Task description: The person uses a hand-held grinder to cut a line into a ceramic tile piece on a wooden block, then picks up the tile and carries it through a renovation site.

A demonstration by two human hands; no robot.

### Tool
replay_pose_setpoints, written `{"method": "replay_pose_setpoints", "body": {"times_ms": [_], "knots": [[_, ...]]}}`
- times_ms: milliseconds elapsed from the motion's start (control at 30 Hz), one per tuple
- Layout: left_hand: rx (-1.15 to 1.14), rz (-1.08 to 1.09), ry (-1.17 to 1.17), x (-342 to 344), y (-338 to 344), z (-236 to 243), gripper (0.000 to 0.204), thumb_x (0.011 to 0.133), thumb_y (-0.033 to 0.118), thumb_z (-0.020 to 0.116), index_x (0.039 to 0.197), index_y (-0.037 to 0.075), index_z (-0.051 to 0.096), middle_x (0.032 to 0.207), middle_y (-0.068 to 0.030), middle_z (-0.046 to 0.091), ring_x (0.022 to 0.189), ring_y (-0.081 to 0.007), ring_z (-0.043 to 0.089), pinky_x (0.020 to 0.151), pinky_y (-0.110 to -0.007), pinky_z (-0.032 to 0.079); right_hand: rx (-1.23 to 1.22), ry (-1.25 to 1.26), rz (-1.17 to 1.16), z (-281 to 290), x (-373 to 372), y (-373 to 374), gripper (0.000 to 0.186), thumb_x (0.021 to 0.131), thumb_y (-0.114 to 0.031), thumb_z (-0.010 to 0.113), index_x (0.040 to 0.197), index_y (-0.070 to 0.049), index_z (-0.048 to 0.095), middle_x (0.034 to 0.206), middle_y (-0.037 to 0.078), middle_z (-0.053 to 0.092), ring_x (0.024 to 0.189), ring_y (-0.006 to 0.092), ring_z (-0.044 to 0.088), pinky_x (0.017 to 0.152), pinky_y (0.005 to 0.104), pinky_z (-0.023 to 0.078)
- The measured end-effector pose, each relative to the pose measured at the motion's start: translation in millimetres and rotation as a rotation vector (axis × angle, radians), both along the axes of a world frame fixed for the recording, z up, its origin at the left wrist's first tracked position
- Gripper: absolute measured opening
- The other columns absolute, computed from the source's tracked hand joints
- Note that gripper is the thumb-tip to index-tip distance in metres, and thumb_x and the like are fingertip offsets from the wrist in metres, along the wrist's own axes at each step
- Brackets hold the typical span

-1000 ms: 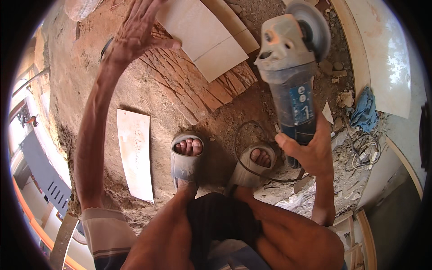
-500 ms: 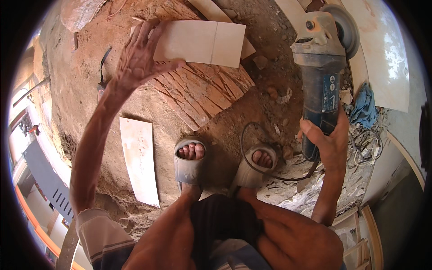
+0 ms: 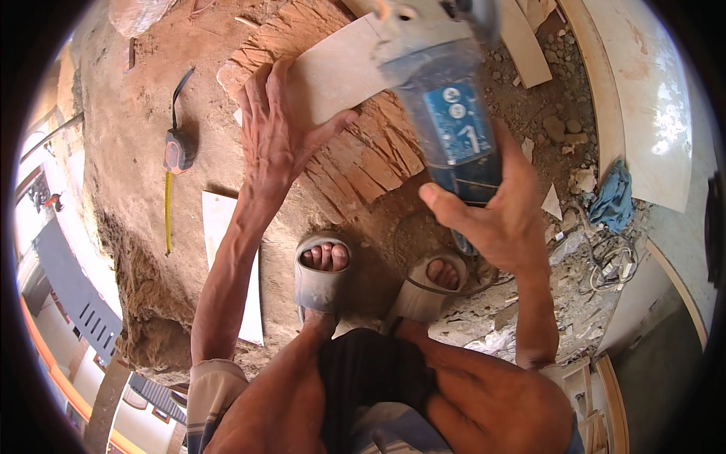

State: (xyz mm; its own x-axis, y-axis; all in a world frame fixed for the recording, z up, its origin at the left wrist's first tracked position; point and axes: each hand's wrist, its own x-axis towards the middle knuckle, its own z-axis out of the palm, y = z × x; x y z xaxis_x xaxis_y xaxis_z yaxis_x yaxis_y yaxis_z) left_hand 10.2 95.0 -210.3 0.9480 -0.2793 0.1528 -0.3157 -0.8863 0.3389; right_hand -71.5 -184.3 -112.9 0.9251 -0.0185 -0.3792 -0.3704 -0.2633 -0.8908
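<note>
My left hand [image 3: 274, 136] grips the left end of a cream tile [image 3: 336, 72], its fingers over the end and its thumb along the near edge. Under the tile lies a reddish block [image 3: 363, 163] scored with grooves. My right hand [image 3: 495, 208] is wrapped around the rear of a dusty blue angle grinder [image 3: 454, 121], whose head is over the right part of the tile and hides it. The grinder's disc [image 3: 488, 19] is blurred at the upper edge; whether it touches the tile cannot be seen.
A tape measure [image 3: 178, 153] with some yellow blade out lies left of my left forearm. A cut tile piece [image 3: 215, 223] lies partly behind that forearm. My sandalled feet [image 3: 324, 261] stand near the block. To the right are a blue cloth [image 3: 612, 197], tangled cable [image 3: 616, 261] and large tiles [image 3: 654, 113].
My right hand has brought the grinder leftward over the tile. My left hand has shifted right and slightly down, and the tile has turned, its right end now farther away.
</note>
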Motion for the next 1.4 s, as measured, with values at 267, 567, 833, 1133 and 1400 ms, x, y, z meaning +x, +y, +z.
{"method": "replay_pose_setpoints", "body": {"times_ms": [267, 567, 833, 1133, 1400], "knots": [[-0.079, -0.058, 0.009, -13, 9, -1, 0.11, 0.077, 0.055, 0.096, 0.16, 0.008, 0.042, 0.15, -0.0218, 0.049, 0.138, -0.0417, 0.05, 0.112, -0.058, 0.05, -0.012, 0.051, 0.126, -20, 24, 34, 0.064, 0.079, -0.032, 0.092, 0.125, 0.0, 0.062, 0.097, 0.013, 0.072, 0.084, 0.0214, 0.071, 0.08, 0.0387, 0.059], [-0.357, -0.075, 0.019, -21, 25, -21, 0.111, 0.074, 0.034, 0.101, 0.161, 0.007, 0.038, 0.153, -0.0227, 0.056, 0.14, -0.0426, 0.055, 0.118, -0.055, 0.048, -0.039, 0.047, 0.185, -36, 42, 37, 0.065, 0.079, -0.035, 0.091, 0.125, 0.001, 0.062, 0.098, 0.015, 0.072, 0.085, 0.0237, 0.072, 0.078, 0.0411, 0.058], [-0.193, -0.164, -0.09, -16, 18, -15, 0.108, 0.073, 0.031, 0.099, 0.163, 0.013, 0.042, 0.152, -0.0159, 0.06, 0.141, -0.0431, 0.055, 0.12, -0.056, 0.046, -0.047, 0.061, 0.186, -41, 47, 42, 0.062, 0.081, -0.029, 0.091, 0.128, 0.0, 0.062, 0.101, 0.014, 0.073, 0.088, 0.0236, 0.073, 0.083, 0.0406, 0.06], [-0.204, -0.165, -0.096, -15, 17, -15, 0.109, 0.072, 0.033, 0.099, 0.164, 0.016, 0.043, 0.15, -0.0137, 0.062, 0.14, -0.0421, 0.055, 0.119, -0.053, 0.047, -0.042, 0.066, 0.218, -42, 53, 42, 0.068, 0.082, -0.028, 0.09, 0.135, -0.001, 0.059, 0.107, 0.014, 0.073, 0.093, 0.0241, 0.072, 0.086, 0.0408, 0.06], [-0.175, -0.157, -0.09, -15, 17, -14, 0.109, 0.072, 0.034, 0.099, 0.165, 0.015, 0.044, 0.15, -0.0127, 0.062, 0.141, -0.0407, 0.054, 0.118, -0.052, 0.046, -0.017, 0.067, 0.215, -45, 55, 43, 0.066, 0.082, -0.029, 0.09, 0.133, -0.001, 0.058, 0.105, 0.013, 0.072, 0.092, 0.0235, 0.072, 0.085, 0.0404, 0.06]]}}
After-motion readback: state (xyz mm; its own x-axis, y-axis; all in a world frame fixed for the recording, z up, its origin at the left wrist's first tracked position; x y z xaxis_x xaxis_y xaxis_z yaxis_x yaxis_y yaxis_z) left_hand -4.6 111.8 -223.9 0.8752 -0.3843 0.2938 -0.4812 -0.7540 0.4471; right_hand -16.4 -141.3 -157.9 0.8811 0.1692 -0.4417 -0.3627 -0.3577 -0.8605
